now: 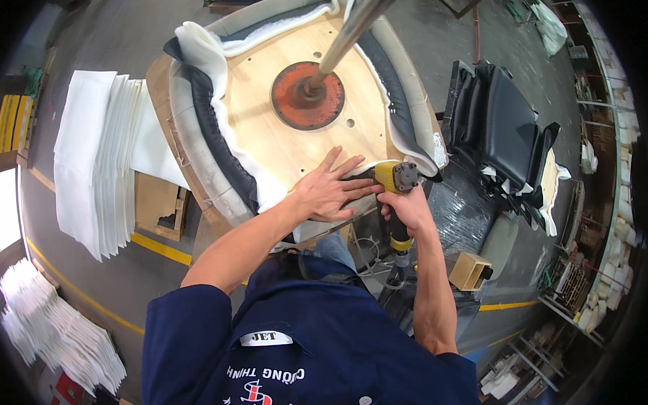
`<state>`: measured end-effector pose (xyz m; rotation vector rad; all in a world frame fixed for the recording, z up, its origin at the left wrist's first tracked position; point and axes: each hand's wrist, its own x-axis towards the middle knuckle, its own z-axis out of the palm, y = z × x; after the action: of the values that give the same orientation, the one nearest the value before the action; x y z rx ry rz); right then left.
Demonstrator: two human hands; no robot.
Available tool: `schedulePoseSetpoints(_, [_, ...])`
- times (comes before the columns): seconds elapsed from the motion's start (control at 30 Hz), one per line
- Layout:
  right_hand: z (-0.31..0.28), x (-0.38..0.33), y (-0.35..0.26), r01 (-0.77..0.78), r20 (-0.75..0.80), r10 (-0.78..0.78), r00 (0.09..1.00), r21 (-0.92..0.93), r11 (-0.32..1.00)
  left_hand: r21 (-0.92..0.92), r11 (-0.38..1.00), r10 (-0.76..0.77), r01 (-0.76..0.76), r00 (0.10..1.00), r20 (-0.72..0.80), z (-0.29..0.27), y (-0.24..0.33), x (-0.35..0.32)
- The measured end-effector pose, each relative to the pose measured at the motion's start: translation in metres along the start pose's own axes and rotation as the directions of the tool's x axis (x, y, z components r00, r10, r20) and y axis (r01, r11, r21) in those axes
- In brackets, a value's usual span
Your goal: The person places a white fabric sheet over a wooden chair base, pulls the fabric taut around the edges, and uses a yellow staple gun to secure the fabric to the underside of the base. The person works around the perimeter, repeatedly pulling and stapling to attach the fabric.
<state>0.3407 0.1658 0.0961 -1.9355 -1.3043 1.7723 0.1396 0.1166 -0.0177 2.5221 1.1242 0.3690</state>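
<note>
Workshop floor, left hand [328, 191] flat on upturned seat base [293, 136], right hand [404, 208] gripping yellow staple gun [397, 182] beside it

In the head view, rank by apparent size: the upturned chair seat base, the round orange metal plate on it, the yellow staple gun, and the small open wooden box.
1. Upturned chair seat base
2. Round orange metal plate
3. Yellow staple gun, partly hidden by the right hand
4. Small open wooden box; it lies farther away, so 3 and 4 are unsure.

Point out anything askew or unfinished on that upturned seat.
The white lining bunches loosely at the plywood seat base's far left corner, not flat. The left hand presses the near edge; the right hand holds a yellow staple gun there.
</note>
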Motion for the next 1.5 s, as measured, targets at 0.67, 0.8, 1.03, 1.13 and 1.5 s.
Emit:
schedulePoseSetpoints(0.67, [0.018,-0.004,-0.01,-0.022,0.031,0.022,0.999,0.027,0.999,-0.034,0.999,-0.002,0.004,0.998,0.066,-0.008,-0.004,0.006])
schedulePoseSetpoints(0.8, [0.015,0.001,-0.007,-0.043,0.063,0.047,0.997,-0.057,0.997,0.001,1.0,-0.01,0.01,1.0,-0.003,-0.002,-0.002,0.006])
schedulePoseSetpoints(1.03, [0.029,-0.002,-0.012,-0.069,0.076,0.073,0.994,-0.062,0.996,-0.003,1.0,-0.031,0.031,1.0,0.003,-0.008,0.001,0.005])
schedulePoseSetpoints(1.13, [0.022,0.005,-0.013,-0.071,0.073,0.078,0.994,-0.092,0.993,0.03,0.998,-0.049,0.051,0.996,-0.068,-0.003,0.004,0.008])
schedulePoseSetpoints(1.5, [-0.004,0.011,-0.003,0.008,0.14,-0.01,0.99,0.014,1.0,0.121,0.986,-0.103,0.11,0.992,-0.066,-0.011,0.021,-0.032])
